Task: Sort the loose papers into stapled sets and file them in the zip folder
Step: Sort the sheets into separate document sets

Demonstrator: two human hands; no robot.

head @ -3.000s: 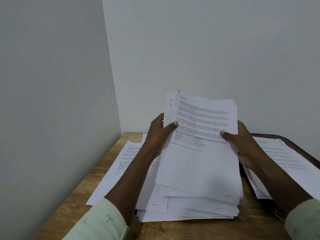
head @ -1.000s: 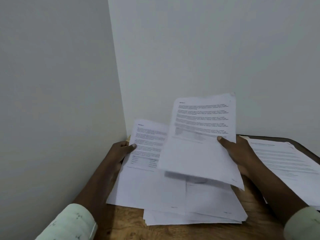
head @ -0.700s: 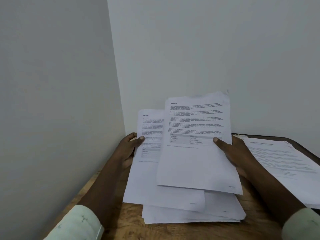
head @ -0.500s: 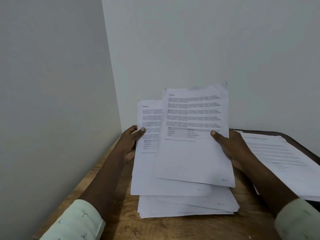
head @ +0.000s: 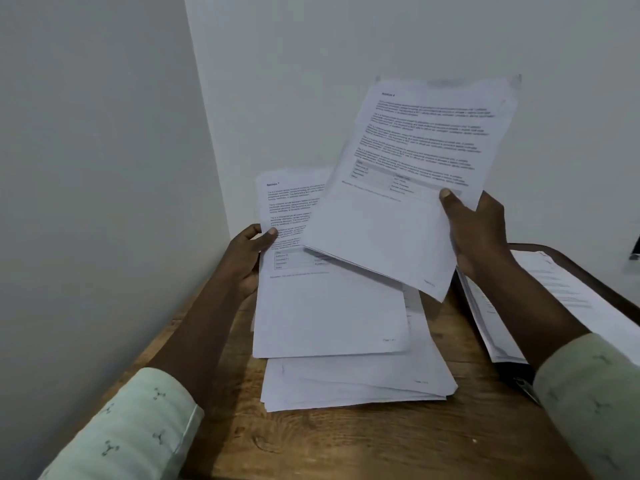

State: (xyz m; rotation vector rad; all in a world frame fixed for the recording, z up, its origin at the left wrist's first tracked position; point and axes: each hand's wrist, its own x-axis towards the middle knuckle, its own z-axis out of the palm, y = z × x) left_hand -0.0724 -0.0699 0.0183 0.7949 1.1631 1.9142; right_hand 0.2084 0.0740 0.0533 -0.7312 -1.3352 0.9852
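My right hand (head: 481, 233) grips a thin bundle of printed sheets (head: 398, 216) by its right edge, thumb on top, and holds it raised and tilted to the right above the table. My left hand (head: 246, 258) pinches the left edge of another printed sheet (head: 325, 306), which lies lower, over a loose stack of papers (head: 356, 382) on the wooden table (head: 346, 445). A dark zip folder (head: 609, 285) lies open at the right with more printed pages (head: 581, 306) on it.
White walls close in the table at the left and behind, forming a corner. The folder's dark edge and zip pull (head: 523, 386) show beside my right sleeve. Bare wood lies in front of the stack.
My right hand has lifted its bundle up and to the right, away from the sheet in my left hand. Three seconds ago both hands held one bundle together.
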